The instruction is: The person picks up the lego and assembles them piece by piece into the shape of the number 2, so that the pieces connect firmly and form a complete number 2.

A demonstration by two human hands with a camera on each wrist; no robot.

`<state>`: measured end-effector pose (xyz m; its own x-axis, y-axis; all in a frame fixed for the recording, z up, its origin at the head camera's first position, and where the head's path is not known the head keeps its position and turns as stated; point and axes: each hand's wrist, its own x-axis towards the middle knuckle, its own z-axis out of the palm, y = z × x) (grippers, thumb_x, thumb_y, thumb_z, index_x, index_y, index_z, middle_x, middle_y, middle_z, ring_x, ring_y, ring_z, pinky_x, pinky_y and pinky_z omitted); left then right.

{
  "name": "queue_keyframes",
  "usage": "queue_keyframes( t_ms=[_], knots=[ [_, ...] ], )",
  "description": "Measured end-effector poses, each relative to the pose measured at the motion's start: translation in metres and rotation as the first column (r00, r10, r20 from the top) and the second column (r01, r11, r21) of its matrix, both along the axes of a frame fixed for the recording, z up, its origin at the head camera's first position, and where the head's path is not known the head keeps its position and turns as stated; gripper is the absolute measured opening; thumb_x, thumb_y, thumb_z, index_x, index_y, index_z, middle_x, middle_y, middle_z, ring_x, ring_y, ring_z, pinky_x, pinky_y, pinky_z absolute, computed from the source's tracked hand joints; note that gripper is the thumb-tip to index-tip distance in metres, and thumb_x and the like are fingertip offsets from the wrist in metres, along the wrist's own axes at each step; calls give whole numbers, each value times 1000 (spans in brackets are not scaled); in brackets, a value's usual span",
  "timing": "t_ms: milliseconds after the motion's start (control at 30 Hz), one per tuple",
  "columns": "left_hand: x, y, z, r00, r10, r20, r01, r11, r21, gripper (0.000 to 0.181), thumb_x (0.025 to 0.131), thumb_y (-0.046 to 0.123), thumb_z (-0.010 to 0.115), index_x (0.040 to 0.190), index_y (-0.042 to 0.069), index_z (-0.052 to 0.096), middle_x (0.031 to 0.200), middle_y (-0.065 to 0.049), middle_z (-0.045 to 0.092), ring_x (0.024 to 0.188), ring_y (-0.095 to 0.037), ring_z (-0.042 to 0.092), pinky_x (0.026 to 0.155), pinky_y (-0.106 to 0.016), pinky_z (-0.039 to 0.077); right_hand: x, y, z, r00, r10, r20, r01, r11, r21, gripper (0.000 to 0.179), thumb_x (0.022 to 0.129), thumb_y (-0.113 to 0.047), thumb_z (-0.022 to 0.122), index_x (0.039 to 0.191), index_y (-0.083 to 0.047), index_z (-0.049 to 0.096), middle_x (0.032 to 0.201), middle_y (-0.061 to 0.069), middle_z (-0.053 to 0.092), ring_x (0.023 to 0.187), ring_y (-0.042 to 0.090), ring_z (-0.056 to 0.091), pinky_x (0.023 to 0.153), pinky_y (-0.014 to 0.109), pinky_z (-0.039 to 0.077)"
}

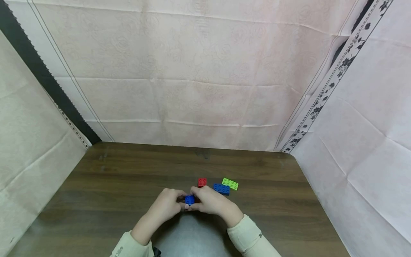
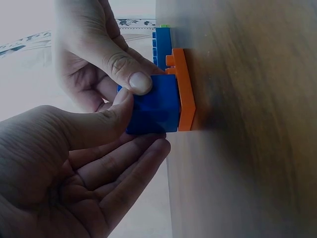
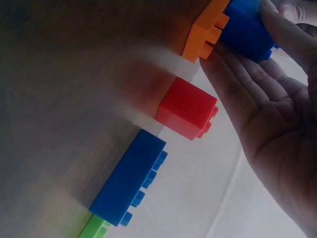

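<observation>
A bright blue toy building brick [image 1: 189, 200] is between my two hands near the table's front. It sits on a flat orange brick [image 2: 184, 91], which rests on the table and shows studs past the blue one. My left hand [image 1: 167, 205] holds the blue brick from the left, thumb on its near face and fingers behind. From the other side my right hand [image 1: 213, 202] pinches the same brick, its thumb on that near face close to the left thumb. In the right wrist view, the right fingers reach along the blue brick's far side beside the orange brick [image 3: 204, 32].
Just beyond the right hand stands a red brick [image 1: 202, 182]. To its right lie a longer dark blue brick [image 1: 221, 189] and a lime green brick [image 1: 230, 184], close together. Pale patterned cloth [image 1: 205, 71] hangs behind the brown wooden table [image 1: 128, 171] and at both sides.
</observation>
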<state>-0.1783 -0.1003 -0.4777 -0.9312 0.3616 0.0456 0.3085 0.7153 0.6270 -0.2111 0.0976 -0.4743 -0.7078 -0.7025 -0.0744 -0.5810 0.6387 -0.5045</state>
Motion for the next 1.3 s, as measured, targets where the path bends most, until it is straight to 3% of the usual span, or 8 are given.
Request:
queue_keyframes(
  t_ms=[933,1300],
  knots=[
    [2,2,3,1000,2,20,-2,1000,-3,19,83,12,82,100,7,76,91,-2,74,86,-19,68,76,-42,56,7,-8,6,999,-47,-19,48,998,47,22,93,-29,75,97,-16,57,74,-9,55,61,4,51,55,19,45],
    [3,2,4,1000,3,15,-3,1000,-1,14,82,11,82,94,10,75,86,-1,72,77,-12,63,70,-38,55,10,-12,9,997,-63,-49,67,995,69,22,92,-26,76,96,-15,57,72,-8,53,60,5,51,55,19,45]
  ],
)
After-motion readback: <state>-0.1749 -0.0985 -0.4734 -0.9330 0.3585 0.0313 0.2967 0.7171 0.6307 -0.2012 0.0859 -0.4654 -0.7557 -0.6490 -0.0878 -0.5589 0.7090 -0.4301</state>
